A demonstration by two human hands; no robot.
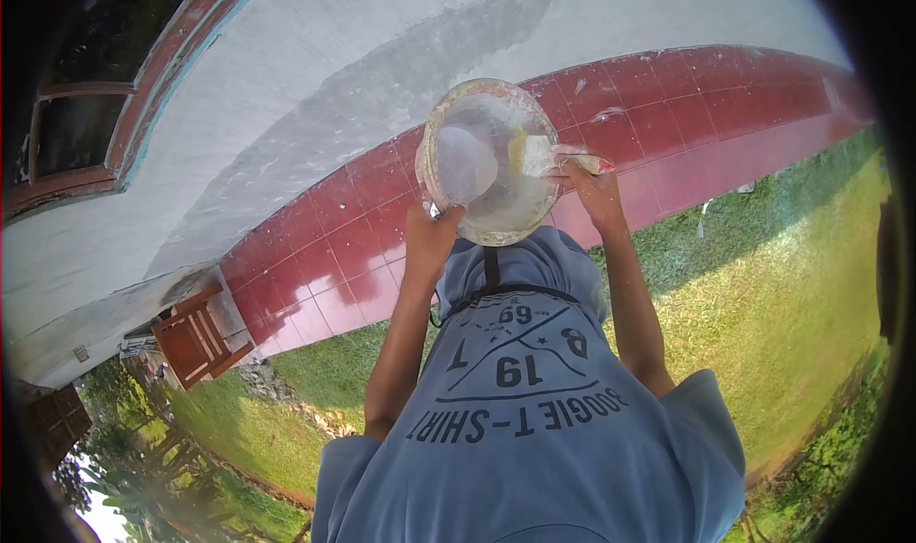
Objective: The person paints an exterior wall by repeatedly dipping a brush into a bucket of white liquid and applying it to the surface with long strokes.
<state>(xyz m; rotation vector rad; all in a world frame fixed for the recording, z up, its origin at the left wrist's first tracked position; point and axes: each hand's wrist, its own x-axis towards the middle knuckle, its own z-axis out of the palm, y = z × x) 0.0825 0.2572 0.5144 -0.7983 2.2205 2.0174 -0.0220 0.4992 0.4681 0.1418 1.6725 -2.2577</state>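
Observation:
My left hand grips the near left rim of a paint-smeared bucket, fingers closed on its edge. White liquid, seemingly paint, pools on the left side of its bottom. On the right, my right hand is closed around the handle of a paintbrush. Its pale, paint-coated head points left, over the bucket's mouth. The handle's reddish end sticks out to the right beyond my fingers. The bucket is in front of my waist, tipped so that its inside faces me.
A white wall with a wet-looking grey band stands ahead. Red tiles run along its foot, with grass beside them. A window frame is at upper left; a wooden piece of furniture stands at lower left.

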